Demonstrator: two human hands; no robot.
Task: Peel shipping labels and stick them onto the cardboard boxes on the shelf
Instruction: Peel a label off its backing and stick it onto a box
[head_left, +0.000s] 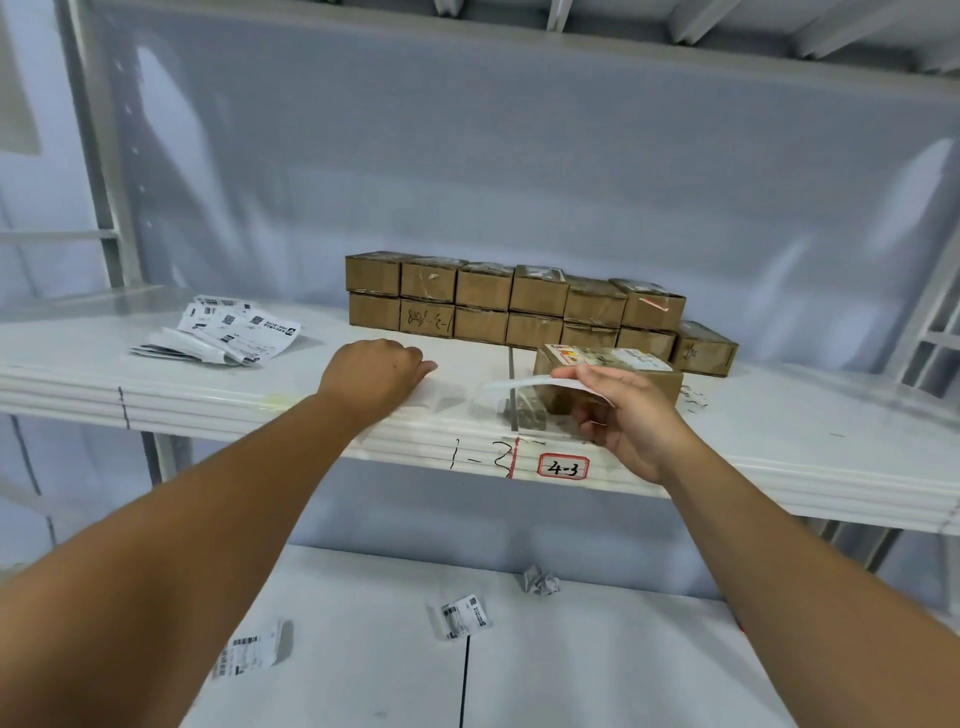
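Hands at the shelf edge, one label lifted.
Label scraps (460, 616) lie on the lower shelf (597, 675) at six o'clock. The left hand (376, 376) rests on the upper shelf (208, 410) rim, fingers curled in a fist, nothing seen in it. At its three o'clock the right hand (628, 421) pinches a white label (524, 385) just over a single box (654, 375). Stacked boxes (514, 301) stand at twelve o'clock, a label pile (223, 332) at ten.

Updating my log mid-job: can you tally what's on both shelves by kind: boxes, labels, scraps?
Cardboard boxes: 14
White sheet in the right hand: 1
Flat labels on the lower shelf: 2
Crumpled paper: 1
Label pile: overlapping, uncountable
Total counted: 18
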